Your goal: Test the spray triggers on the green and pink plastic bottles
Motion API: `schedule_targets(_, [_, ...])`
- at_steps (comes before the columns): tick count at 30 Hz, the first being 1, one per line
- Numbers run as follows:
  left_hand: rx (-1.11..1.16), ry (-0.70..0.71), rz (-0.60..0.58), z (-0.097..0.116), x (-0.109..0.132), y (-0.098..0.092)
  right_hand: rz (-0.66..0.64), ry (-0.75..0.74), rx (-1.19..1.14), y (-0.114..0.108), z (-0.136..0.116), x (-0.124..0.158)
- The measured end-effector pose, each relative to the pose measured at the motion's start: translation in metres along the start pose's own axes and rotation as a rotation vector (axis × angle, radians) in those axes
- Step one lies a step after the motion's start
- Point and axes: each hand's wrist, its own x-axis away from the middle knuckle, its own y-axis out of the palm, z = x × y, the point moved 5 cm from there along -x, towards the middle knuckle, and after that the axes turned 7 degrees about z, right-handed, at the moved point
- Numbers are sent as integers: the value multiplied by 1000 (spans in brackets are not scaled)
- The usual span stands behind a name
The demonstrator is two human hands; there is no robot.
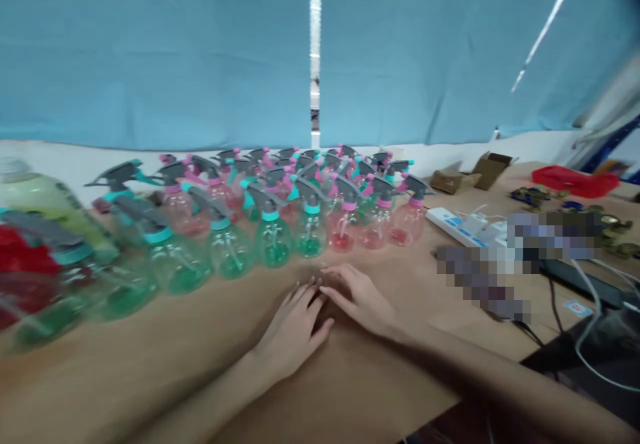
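My left hand [295,327] lies palm down on the brown table [210,357], fingers stretched forward and thumb apart. My right hand [363,297] rests beside it, its fingertips meeting or nearly meeting those of the left; nothing shows in either hand. Just beyond them stand rows of clear spray bottles with grey trigger heads. Nearest the fingers are a green-tinted spray bottle [311,234] with a turquoise collar and a pink-tinted spray bottle [343,229] with a pink collar. More green bottles [177,264] curve toward me at the left.
A large bottle of yellowish liquid [55,197] stands at far left. To the right lie a white power strip [455,227], cables [590,304], a small open cardboard box [493,169], a red plastic bag [575,181] and several metal pieces. A blue curtain [200,57] hangs behind.
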Motion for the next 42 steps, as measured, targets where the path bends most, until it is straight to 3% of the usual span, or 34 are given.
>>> schedule_targets(7, [-105, -245, 45, -64, 102, -56, -149, -135, -69, 84, -54, -13])
schedule_targets(12, [-203, -403, 94, -91, 168, -99, -252, -240, -96, 143, -93, -16])
schedule_targets(17, [-150, -522, 127, -103, 213, -126, -318, -345, -58, 185, -133, -21])
schedule_targets(23, [30, -691, 356, -123, 248, -152, -330, -442, -14, 217, -163, -27])
schedule_targets(28, [-18, -849, 597, -166, 267, -173, -333, -487, -31, 233, -176, -29])
schedule_targets(31, [-77, -931, 722, -192, 266, -185, -334, -508, -30, 235, -181, -29])
schedule_targets(34, [-126, -953, 774, -205, 249, -195, -332, -514, -26, 233, -182, -28])
schedule_targets(42, [-208, -1040, 769, -212, 204, -208, -310, -528, -24, 231, -182, -22])
